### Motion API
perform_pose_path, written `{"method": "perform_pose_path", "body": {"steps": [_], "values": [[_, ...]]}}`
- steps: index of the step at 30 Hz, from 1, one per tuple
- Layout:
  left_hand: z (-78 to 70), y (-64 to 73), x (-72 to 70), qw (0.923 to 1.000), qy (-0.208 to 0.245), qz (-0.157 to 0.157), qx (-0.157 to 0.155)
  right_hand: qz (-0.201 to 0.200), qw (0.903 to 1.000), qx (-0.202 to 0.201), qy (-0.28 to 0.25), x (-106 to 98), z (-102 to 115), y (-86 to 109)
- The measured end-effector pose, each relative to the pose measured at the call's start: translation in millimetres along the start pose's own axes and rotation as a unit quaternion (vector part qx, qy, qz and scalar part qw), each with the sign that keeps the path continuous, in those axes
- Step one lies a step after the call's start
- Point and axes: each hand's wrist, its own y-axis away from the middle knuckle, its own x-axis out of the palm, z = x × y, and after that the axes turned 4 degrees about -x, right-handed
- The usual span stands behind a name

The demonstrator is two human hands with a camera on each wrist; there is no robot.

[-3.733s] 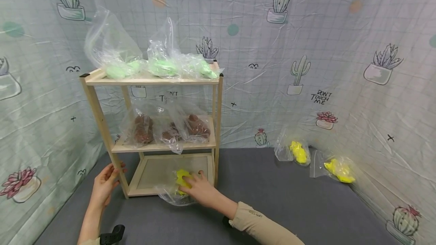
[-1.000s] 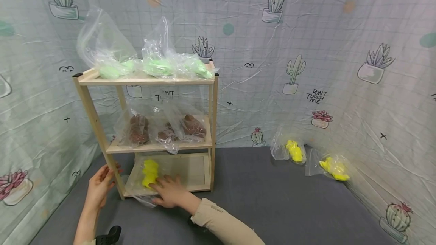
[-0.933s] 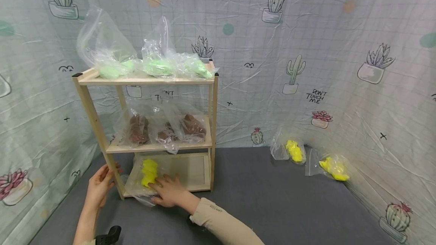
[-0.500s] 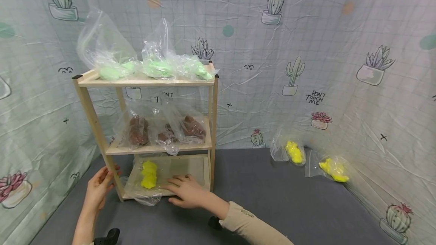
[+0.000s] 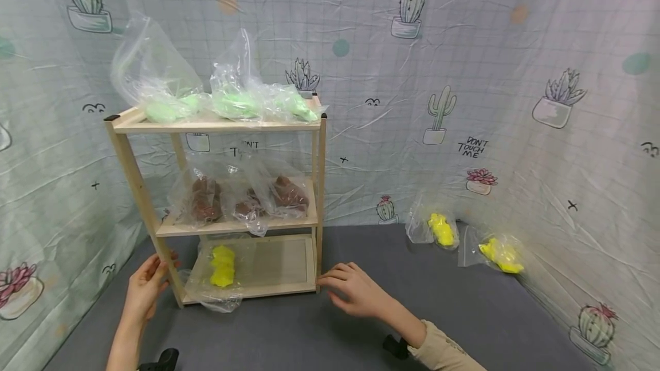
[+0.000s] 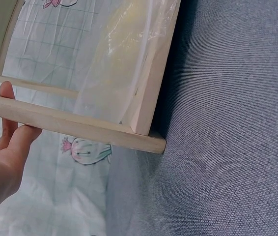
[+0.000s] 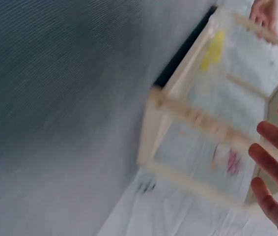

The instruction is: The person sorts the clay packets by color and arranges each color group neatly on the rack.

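My left hand point(image 5: 142, 288) grips the front left post of a three-tier wooden shelf point(image 5: 247, 126); in the left wrist view its thumb and fingers point(image 6: 6, 91) lie on both sides of that post. My right hand point(image 5: 356, 291) holds nothing, its fingers spread and loosely bent beside the shelf's front right post. A clear zip bag with a yellow lump point(image 5: 223, 266) lies on the left of the bottom shelf, its plastic edge hanging over the front. The right wrist view is blurred, with the right fingers point(image 7: 271, 162) near the shelf frame.
Bags of pale green lumps point(image 5: 234, 105) sit on the top shelf, bags of brown lumps point(image 5: 206, 199) on the middle one. Two more bagged yellow lumps point(image 5: 442, 230) lie at the back right of the grey table point(image 5: 412, 291), against the cactus-print curtain point(image 5: 381, 73).
My right hand has slid the yellow bag leftward along the bottom shelf, let go of it, and moved right, past the right post. My left hand has stayed on the left post.
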Motion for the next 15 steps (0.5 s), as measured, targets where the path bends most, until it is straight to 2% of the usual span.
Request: {"method": "perform_pose_path", "body": {"steps": [5,9,12,15], "values": [[2.3,-1.3,-1.1,1.0000,-0.002,0.002,-0.005,-0.029,0.9987,0.040,0.015,-12,-24,34.7],[5.0,-1.2,-2.7,0.9999,0.006,0.005,-0.013,-0.057,0.9936,0.072,0.065,-18,-53,68.2],[5.4,-0.8,-3.5,0.9999,0.007,0.007,-0.013,-0.081,0.9827,0.113,0.122,-26,-79,96.3],[5.4,-1.5,-3.7,0.9999,0.007,0.006,-0.013,-0.084,0.9616,0.190,0.179,-37,-102,125.7]]}}
